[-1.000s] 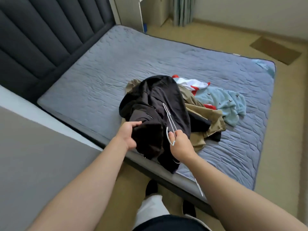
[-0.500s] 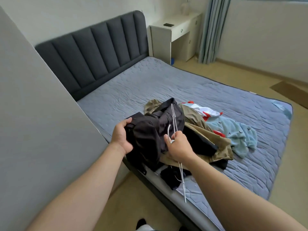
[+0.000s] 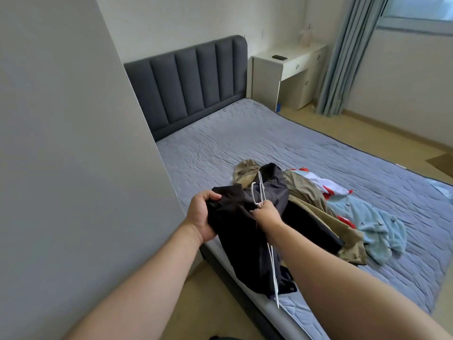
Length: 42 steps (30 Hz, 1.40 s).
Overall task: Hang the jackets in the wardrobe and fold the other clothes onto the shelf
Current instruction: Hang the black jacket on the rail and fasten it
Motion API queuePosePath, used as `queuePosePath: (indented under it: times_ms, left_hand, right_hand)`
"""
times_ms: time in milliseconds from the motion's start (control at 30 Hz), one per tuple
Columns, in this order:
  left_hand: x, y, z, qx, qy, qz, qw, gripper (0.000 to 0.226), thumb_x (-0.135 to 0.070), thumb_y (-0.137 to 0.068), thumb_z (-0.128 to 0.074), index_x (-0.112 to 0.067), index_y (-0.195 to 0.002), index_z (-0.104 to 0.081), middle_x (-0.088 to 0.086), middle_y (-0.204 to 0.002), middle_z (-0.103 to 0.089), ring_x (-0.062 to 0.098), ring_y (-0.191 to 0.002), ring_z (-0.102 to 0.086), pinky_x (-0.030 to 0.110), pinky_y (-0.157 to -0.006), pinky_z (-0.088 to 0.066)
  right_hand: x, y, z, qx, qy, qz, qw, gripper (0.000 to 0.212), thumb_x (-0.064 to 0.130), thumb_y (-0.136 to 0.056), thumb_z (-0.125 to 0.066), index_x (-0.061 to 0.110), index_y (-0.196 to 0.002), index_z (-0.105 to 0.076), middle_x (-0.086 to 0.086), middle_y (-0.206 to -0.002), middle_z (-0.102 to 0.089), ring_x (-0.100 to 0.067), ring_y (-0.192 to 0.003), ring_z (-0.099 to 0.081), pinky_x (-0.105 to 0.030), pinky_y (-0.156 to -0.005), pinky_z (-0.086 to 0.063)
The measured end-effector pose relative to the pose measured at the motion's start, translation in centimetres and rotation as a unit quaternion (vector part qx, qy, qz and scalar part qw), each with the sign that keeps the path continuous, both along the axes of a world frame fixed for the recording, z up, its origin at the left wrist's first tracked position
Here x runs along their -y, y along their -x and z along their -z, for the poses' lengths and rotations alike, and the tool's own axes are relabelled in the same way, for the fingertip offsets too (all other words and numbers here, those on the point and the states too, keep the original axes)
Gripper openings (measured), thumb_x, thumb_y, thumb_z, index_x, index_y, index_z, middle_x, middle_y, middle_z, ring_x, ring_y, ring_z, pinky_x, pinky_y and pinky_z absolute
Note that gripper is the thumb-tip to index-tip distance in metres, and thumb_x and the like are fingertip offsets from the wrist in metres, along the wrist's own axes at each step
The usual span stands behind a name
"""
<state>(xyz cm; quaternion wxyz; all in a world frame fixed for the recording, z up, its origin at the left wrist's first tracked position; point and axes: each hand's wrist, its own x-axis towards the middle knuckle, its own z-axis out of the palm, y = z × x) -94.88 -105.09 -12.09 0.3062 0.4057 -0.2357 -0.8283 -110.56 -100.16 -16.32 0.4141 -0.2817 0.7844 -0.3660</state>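
Grey quilted bed [image 3: 245,143] seen from a higher angle than 0.5 s earlier, clothes pile [image 3: 316,200] unmoved, black jacket [image 3: 245,231] lifted further at near bed edge, left hand [image 3: 203,217] gripping its bunched fabric, right hand [image 3: 268,213] curled round white wire hanger [image 3: 261,187] against the jacket.
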Motion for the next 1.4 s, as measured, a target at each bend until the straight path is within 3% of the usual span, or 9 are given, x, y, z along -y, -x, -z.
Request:
queuePosePath:
  times_ms: [367, 467, 633, 767, 900, 1000, 1133, 1267, 1400]
  left_hand:
    - [1.1, -1.5, 6.0, 0.170, -0.100, 0.188, 0.962, 0.020, -0.012, -0.071, -0.057, -0.001, -0.076, -0.072, 0.018, -0.084, -0.072, 0.032, -0.074, -0.069, 0.035, -0.080, -0.057]
    - [1.2, -0.1, 7.5, 0.153, -0.133, 0.180, 0.963, 0.031, -0.032, -0.084, -0.051, -0.009, -0.068, -0.066, 0.011, -0.076, -0.066, 0.028, -0.068, -0.064, 0.030, -0.067, -0.050]
    - [2.3, 3.6, 9.4, 0.114, -0.177, 0.120, 0.970, 0.059, -0.055, -0.095, -0.043, -0.006, -0.105, -0.075, 0.019, -0.104, -0.075, 0.036, -0.096, -0.067, 0.039, -0.078, -0.052]
    - [3.7, 6.2, 9.2, 0.127, -0.130, 0.064, 0.981, 0.026, -0.019, -0.099, -0.047, -0.004, -0.088, -0.065, 0.016, -0.076, -0.068, 0.034, -0.076, -0.062, 0.039, -0.069, -0.050]
    - [5.9, 7.5, 7.7, 0.161, -0.071, 0.001, 0.984, 0.018, 0.008, -0.087, -0.043, 0.000, -0.082, -0.058, 0.017, -0.080, -0.063, 0.032, -0.071, -0.060, 0.043, -0.065, -0.052]
    - [6.4, 8.1, 5.0, 0.147, -0.011, -0.018, 0.989, 0.029, 0.012, -0.079, -0.042, -0.002, -0.097, -0.059, 0.015, -0.079, -0.057, 0.032, -0.069, -0.060, 0.041, -0.060, -0.057]
    - [3.5, 7.4, 1.3, 0.138, 0.130, 0.082, 0.978, 0.070, 0.006, -0.067, -0.053, -0.004, -0.136, -0.053, 0.018, -0.120, -0.066, 0.043, -0.115, -0.062, 0.049, -0.098, -0.052]
    - [1.6, 5.4, -2.0, 0.067, 0.180, 0.164, 0.968, 0.036, 0.011, -0.080, -0.058, 0.006, -0.115, -0.063, 0.027, -0.102, -0.070, 0.037, -0.092, -0.071, 0.039, -0.075, -0.060]
    - [1.4, 3.2, -5.4, 0.047, 0.262, 0.237, 0.934, 0.039, 0.010, -0.066, -0.064, -0.001, -0.104, -0.066, 0.019, -0.091, -0.071, 0.029, -0.081, -0.070, 0.034, -0.074, -0.059]
  right_hand:
    - [0.7, -0.7, -2.8, -0.074, 0.091, -0.001, 0.993, 0.008, 0.012, -0.101, -0.042, 0.015, -0.094, -0.042, 0.001, -0.081, -0.046, -0.014, -0.068, -0.042, -0.029, -0.060, -0.035]
    - [-0.1, -0.4, -4.0, -0.065, 0.136, -0.008, 0.989, 0.017, 0.010, -0.100, -0.043, 0.017, -0.085, -0.039, 0.001, -0.077, -0.042, -0.013, -0.065, -0.037, -0.024, -0.058, -0.035]
    - [-2.4, 0.5, -5.5, -0.161, 0.158, -0.090, 0.970, 0.020, 0.010, -0.097, -0.048, 0.021, -0.083, -0.038, 0.006, -0.074, -0.047, -0.009, -0.064, -0.041, -0.015, -0.056, -0.034]
    - [-5.0, 1.7, -4.8, -0.180, 0.111, -0.132, 0.968, 0.023, 0.016, -0.096, -0.051, 0.023, -0.081, -0.035, 0.005, -0.072, -0.047, -0.010, -0.063, -0.043, -0.019, -0.054, -0.033]
    - [-7.0, 2.8, -3.1, -0.174, 0.010, -0.141, 0.975, 0.019, 0.025, -0.094, -0.051, 0.023, -0.082, -0.037, -0.003, -0.077, -0.058, -0.019, -0.067, -0.052, -0.032, -0.058, -0.039]
    - [-7.6, 3.0, -1.8, -0.150, -0.020, -0.115, 0.982, 0.017, 0.029, -0.094, -0.051, 0.021, -0.084, -0.040, -0.003, -0.083, -0.065, -0.021, -0.074, -0.062, -0.036, -0.068, -0.051]
    - [-6.3, 3.1, -1.3, -0.131, 0.009, -0.048, 0.990, 0.023, 0.036, -0.097, -0.052, 0.023, -0.085, -0.039, -0.004, -0.088, -0.066, -0.027, -0.085, -0.069, -0.044, -0.079, -0.056]
    - [-3.8, 3.0, -2.0, -0.079, 0.056, 0.043, 0.994, 0.035, 0.057, -0.100, -0.045, 0.022, -0.092, -0.044, -0.005, -0.092, -0.065, -0.027, -0.088, -0.069, -0.050, -0.087, -0.055]
    - [-1.1, 2.7, -3.0, 0.100, 0.033, 0.127, 0.986, 0.058, 0.062, -0.097, -0.048, 0.010, -0.122, -0.055, -0.014, -0.117, -0.065, -0.036, -0.106, -0.066, -0.049, -0.083, -0.059]
